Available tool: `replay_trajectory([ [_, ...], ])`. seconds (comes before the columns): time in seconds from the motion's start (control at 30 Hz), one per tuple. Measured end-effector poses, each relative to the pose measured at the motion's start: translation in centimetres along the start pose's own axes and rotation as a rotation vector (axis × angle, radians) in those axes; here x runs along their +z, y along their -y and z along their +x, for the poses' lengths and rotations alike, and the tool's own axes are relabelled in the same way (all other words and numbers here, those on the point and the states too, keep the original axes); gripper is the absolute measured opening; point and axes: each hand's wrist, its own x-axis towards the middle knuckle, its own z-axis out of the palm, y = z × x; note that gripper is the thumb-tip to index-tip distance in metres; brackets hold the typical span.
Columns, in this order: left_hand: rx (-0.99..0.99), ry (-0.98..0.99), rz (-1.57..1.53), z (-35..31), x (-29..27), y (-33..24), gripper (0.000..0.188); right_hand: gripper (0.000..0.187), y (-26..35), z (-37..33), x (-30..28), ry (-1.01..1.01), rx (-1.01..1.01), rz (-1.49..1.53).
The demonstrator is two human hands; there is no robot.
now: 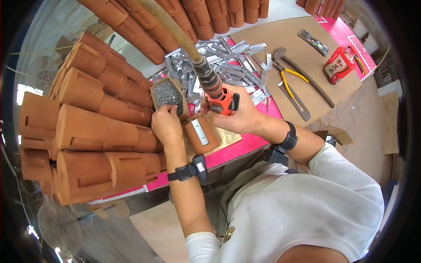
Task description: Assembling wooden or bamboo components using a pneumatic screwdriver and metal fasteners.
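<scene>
My right hand (239,111) is wrapped round a red-orange hand tool (222,104) with a black lever. A metal coupling (206,74) and a thick yellowish hose (171,28) run up from it. My left hand (166,125) has its bent fingertips at the near edge of a small cardboard box (154,94) full of tiny metal fasteners (169,95). Whatever those fingers pinch is too small to make out. Between my hands, a short terracotta-coloured cylinder (210,138) lies on the table, with a silver metal strip (199,132) along its top.
Stacked terracotta-coloured cylinders (109,133) fill the left, and more stand behind. Loose silver strips (232,65) are heaped beyond my hands. On the brown board at right lie a hammer (302,72), yellow-handled pliers (289,79), a flat metal bar (298,107) and a red container (338,65).
</scene>
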Motion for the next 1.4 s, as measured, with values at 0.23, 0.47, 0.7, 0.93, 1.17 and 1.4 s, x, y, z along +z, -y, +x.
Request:
replay_trajectory([
  [0.23, -0.352, 0.097, -1.144, -5.1, -3.0, -1.7, 0.012, 0.022, 0.6, 1.7, 0.3, -0.091, -0.096, 0.065],
  [0.47, -0.406, 0.202, -1.492, -12.5, -4.5, -2.8, 0.022, 0.015, 5.4, 3.5, 1.6, -0.139, 0.048, 0.338],
  [0.7, -0.391, 0.095, -1.291, -15.6, -3.5, -3.8, 0.028, 0.014, 7.6, 4.4, 4.8, -0.041, 0.017, 0.449],
  [0.93, -0.355, 0.017, -1.377, -16.5, -3.3, -4.7, 0.012, 0.01, 7.3, 3.2, 6.4, 0.019, 0.037, 0.44],
  [1.17, -0.332, -0.015, -1.359, -16.6, -3.5, -5.1, 0.011, 0.009, 7.8, 2.3, 6.6, 0.025, 0.082, 0.405],
  [1.4, -0.344, -0.027, -1.336, -16.9, -3.4, -5.4, 0.011, 0.009, 8.3, 2.1, 6.3, 0.04, 0.132, 0.401],
])
